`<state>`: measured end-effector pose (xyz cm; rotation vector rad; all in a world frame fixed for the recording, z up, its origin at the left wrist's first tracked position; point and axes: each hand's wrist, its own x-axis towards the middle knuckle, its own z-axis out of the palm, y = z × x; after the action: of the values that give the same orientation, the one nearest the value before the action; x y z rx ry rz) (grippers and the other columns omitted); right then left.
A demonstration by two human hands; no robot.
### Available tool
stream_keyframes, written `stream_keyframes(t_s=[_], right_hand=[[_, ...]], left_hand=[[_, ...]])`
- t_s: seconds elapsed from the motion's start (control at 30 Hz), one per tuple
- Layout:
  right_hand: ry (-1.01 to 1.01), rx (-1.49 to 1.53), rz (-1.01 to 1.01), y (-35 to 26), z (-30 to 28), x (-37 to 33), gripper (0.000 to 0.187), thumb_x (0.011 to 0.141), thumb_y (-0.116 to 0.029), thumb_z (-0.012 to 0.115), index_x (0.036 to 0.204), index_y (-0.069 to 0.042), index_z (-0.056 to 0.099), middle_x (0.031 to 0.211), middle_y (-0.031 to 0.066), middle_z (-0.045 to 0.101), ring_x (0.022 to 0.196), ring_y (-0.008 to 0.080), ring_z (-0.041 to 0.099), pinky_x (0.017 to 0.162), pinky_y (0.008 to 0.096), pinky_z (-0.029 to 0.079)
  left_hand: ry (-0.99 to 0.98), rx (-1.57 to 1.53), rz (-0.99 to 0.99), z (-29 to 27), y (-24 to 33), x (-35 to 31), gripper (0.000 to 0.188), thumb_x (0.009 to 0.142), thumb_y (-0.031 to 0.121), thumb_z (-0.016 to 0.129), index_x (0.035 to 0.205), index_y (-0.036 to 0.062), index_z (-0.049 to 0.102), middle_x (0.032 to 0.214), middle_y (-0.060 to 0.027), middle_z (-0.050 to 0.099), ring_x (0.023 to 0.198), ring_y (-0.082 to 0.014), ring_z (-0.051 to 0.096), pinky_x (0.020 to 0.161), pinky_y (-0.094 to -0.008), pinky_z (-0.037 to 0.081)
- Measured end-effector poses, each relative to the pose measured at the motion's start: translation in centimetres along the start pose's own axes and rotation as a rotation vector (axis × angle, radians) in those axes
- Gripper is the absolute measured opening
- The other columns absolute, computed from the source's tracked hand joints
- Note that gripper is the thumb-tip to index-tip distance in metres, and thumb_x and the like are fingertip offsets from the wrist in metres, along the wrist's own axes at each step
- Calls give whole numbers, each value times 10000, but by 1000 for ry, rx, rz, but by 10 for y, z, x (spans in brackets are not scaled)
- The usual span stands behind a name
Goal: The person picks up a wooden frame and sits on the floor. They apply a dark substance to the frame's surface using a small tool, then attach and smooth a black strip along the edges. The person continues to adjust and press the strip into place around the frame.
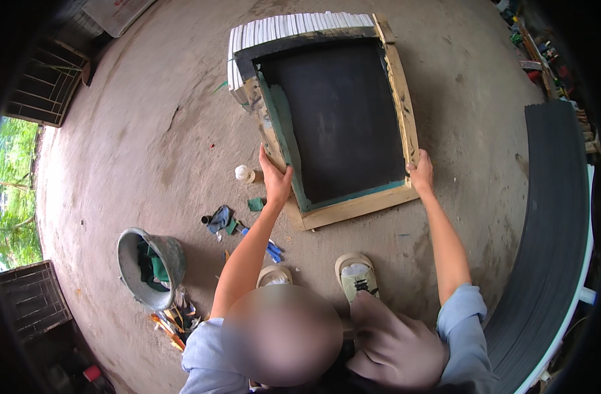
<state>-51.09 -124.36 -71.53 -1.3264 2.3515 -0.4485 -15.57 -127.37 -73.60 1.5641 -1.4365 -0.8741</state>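
Observation:
In front of me is a rectangular wooden frame (359, 205) with a dark mesh-like panel (336, 118) inside it, much like a printing screen. Green coating or tape lines its left and lower inner edges. My left hand (276, 178) grips the left side rail near the lower corner, fingers mostly hidden by the wood. On the opposite rail, my right hand (421, 175) is closed round the lower right corner. Beneath the frame's far and left edges shows a stack of white slats or folded sheets (300, 27); the frame covers the rest of it.
A grey bucket (174, 262) with green cloth inside stands at left, scraps (182, 322) beside it. Near my left forearm lie a small white-capped bottle (244, 174), rags (219, 218) and blue-handled tools (273, 251). Long dark ribbed sheeting (543, 230) lines the right.

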Motion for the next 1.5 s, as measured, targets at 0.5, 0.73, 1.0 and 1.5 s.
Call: stream_keyframes(t_s=[0.5, 0.73, 1.0, 1.5], right_hand=[[100, 130, -374, -2, -10, -48, 313, 855, -79, 574, 1157, -42, 498, 1062, 160, 533, 1036, 336, 527, 899, 408, 427], [43, 301, -716, -129, 50, -4, 113, 847, -77, 577, 950, -36, 599, 966, 96, 575, 972, 302, 537, 829, 387, 445], [360, 305, -815, -266, 119, 32, 126, 800, -161, 659, 882, -85, 602, 855, 40, 573, 843, 249, 547, 720, 384, 436], [518, 379, -700, -309, 156, 39, 237, 741, -133, 690, 968, -154, 628, 940, -36, 570, 940, 191, 497, 833, 435, 313]], left_hand=[[77, 430, 250, -29, 11, -18, 846, 778, 129, 682, 1416, 45, 134, 1354, -287, 238, 1223, -453, 323, 1007, -496, 330], [244, 365, 177, -14, 39, 72, 702, 870, 283, 580, 1404, 82, 171, 1375, -270, 236, 1232, -423, 356, 978, -488, 368], [206, 66, -160, -12, 47, 112, 561, 915, 431, 502, 1261, 9, 371, 727, -218, 600, 707, -361, 611, 654, -426, 448], [227, 88, -178, -10, 41, 118, 507, 909, 348, 544, 1247, 12, 373, 672, -203, 587, 635, -373, 608, 578, -434, 449]])
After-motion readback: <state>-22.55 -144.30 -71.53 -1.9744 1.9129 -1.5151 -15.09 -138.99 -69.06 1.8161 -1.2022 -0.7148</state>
